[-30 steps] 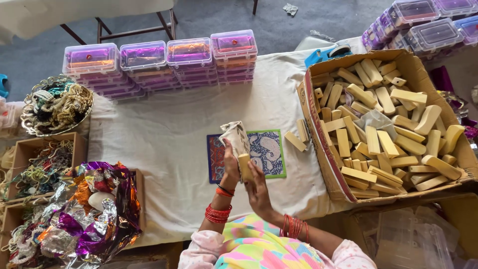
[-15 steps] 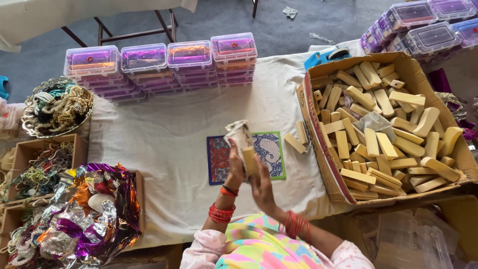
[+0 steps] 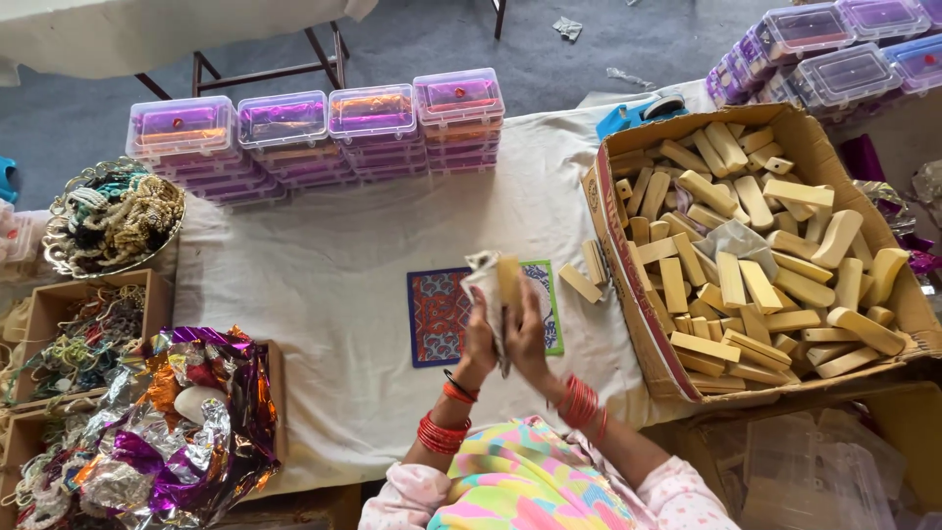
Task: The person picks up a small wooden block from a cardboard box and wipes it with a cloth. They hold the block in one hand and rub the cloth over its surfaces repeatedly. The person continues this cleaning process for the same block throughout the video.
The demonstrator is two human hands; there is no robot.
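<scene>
The pale wooden block [image 3: 509, 283] and crumpled whitish cloth [image 3: 483, 287] are partly hidden between the left hand [image 3: 478, 339] and right hand [image 3: 528, 337], whose palms face each other, so each grip is unclear. They cover the middle of the patterned square mat [image 3: 438, 316]. The stacked clear plastic boxes with purple lining [image 3: 834, 59] are cut off at the right edge. The tangled items in the small cardboard box [image 3: 83, 339] are too small to identify.

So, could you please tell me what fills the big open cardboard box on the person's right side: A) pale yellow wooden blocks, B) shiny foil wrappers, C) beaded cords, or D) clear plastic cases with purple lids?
A: the cardboard box is heaped with pale yellow wooden blocks, while the foil wrappers and beaded cords lie far over on the left and the plastic cases are stacked along the table's far edge.
</scene>
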